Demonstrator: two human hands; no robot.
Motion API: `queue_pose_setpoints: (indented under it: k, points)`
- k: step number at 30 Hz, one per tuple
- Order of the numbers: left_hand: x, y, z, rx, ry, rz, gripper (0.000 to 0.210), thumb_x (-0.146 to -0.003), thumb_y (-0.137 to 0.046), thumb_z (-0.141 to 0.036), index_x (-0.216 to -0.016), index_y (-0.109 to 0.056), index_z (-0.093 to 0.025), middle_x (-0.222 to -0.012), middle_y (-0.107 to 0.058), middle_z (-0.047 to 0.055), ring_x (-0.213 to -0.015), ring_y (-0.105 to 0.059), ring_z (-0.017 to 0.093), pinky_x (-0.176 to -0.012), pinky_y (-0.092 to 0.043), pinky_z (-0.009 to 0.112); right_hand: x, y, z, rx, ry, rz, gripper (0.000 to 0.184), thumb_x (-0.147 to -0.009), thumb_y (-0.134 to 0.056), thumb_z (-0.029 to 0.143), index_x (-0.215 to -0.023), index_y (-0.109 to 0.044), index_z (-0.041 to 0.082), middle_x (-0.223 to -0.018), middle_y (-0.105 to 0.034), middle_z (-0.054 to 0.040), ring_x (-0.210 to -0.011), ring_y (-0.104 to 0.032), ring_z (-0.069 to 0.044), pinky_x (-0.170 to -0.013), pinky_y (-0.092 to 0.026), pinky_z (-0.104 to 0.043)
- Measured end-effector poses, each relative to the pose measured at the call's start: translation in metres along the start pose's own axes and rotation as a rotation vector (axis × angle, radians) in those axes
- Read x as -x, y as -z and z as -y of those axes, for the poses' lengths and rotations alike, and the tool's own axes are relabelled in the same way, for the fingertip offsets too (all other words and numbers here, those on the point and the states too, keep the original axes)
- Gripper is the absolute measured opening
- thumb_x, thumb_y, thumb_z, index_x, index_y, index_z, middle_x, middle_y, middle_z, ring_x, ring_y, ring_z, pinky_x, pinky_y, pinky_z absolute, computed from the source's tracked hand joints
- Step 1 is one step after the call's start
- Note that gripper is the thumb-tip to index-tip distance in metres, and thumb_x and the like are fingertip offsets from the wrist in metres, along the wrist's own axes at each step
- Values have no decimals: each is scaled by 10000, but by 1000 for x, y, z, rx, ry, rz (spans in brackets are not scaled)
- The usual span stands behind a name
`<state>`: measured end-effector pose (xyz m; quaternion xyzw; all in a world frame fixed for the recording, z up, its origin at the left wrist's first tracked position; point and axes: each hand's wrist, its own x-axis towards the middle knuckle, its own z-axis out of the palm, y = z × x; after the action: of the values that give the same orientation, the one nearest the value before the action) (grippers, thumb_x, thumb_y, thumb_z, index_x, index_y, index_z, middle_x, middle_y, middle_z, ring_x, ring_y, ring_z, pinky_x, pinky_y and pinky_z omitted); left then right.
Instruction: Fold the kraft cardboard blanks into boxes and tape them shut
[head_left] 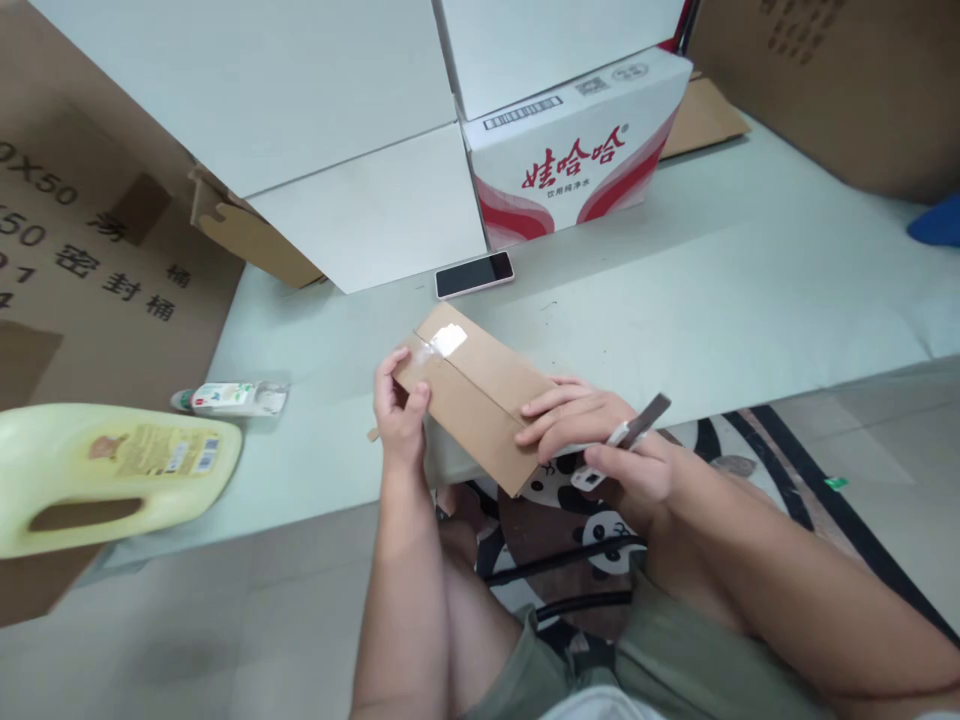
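Note:
A small flat brown cardboard box (480,395) is held tilted over the near edge of the table. Clear tape with a white label (449,340) sits across its seam at the far end. My left hand (401,405) grips that far left end, its thumb on the top face. My right hand (592,430) lays its fingers on the near right end of the box. Tucked in the same hand is a slim white-and-grey box cutter (636,428), partly hidden by the fingers; whether its blade is out I cannot tell.
Behind the box lies a phone (475,275), before a white carton with red lettering (577,160) and stacked white boxes (375,210). On the left are a yellow jug (165,430), a small clear pouch (236,398) and a large carton (97,230). A panda-patterned cloth (600,540) shows below.

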<state>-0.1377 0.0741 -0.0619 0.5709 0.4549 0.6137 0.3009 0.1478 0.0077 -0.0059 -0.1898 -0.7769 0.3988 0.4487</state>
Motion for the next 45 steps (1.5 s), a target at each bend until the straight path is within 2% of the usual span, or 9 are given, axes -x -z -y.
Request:
queue_pose_setpoints:
  k: [2, 5, 8, 11, 18, 28, 32, 40, 45]
  points:
    - [2, -4, 2, -22, 30, 19, 589, -766, -714, -648, -1216, -589, -289, -1271, -596, 79, -1202, -596, 287, -1038, -475, 442, 2, 8, 2, -196, -86, -147, 391, -947, -462, 476, -868, -740, 211, -998, -802, -76, -1082, -717, -255, -1163, -371, -463]
    - [6, -13, 1, -53, 30, 60, 607, -771, -686, -673, -1223, -574, -285, -1275, -582, 83, -1215, -579, 287, -1021, -484, 428, 3, 23, -3, -407, -224, -657, 336, -898, -529, 510, -732, -626, 235, -757, -743, -22, -820, -745, -215, -903, -571, -406]
    - [12, -24, -4, -14, 43, 90, 595, -774, -682, -673, -1212, -568, -286, -1280, -576, 85, -1225, -571, 287, -1037, -469, 431, 1, 32, -17, -374, -478, -931, 341, -868, -588, 567, -765, -472, 264, -479, -494, 79, -410, -527, -136, -470, -474, -282]
    - [18, -37, -11, 5, 46, 122, 593, -776, -674, -684, -1200, -571, -283, -1287, -573, 91, -1224, -569, 291, -1048, -460, 444, -2, 33, -28, -342, -674, -860, 377, -862, -509, 638, -828, -384, 285, -433, -311, 132, -301, -266, -102, -362, -298, -256]
    - [24, -52, -16, 20, 28, 152, 592, -773, -667, -698, -1183, -580, -279, -1304, -581, 103, -1257, -563, 308, -1049, -466, 458, -7, 28, -30, -204, -867, -821, 277, -789, -557, 323, -975, -357, 275, -684, -612, 93, -423, -477, -84, -404, -337, -210]
    - [23, -56, -18, 11, 24, 118, 559, -779, -687, -662, -1161, -605, -262, -1259, -609, 96, -1212, -586, 292, -1041, -475, 442, 3, 48, -15, -337, -440, -831, 264, -809, -586, 341, -1061, -540, 276, -996, -758, -9, -890, -748, -169, -650, -583, -289]
    - [24, -65, -27, -54, 0, 102, 549, -798, -676, -651, -1167, -609, -251, -1257, -621, 98, -1230, -589, 291, -1057, -471, 435, -5, 45, 21, -225, -409, -924, 204, -855, -672, 389, -941, -533, 266, -825, -747, 16, -717, -733, -150, -533, -520, -239]
    - [37, -83, -39, -135, -43, 24, 453, -869, -650, -554, -1191, -595, -241, -1228, -616, 96, -1227, -574, 279, -1090, -430, 449, -27, 13, 62, 391, -316, -678, 465, -918, -524, 688, -912, -684, 251, -649, -590, 0, -582, -561, -145, -553, -447, -300]
    - [37, -81, -36, -116, -45, 43, 460, -869, -653, -569, -1195, -592, -249, -1239, -619, 97, -1256, -561, 288, -1095, -424, 457, -37, 6, 53, 219, -485, -427, 325, -895, -655, 530, -1048, -624, 244, -731, -688, 11, -566, -603, -135, -532, -474, -262]
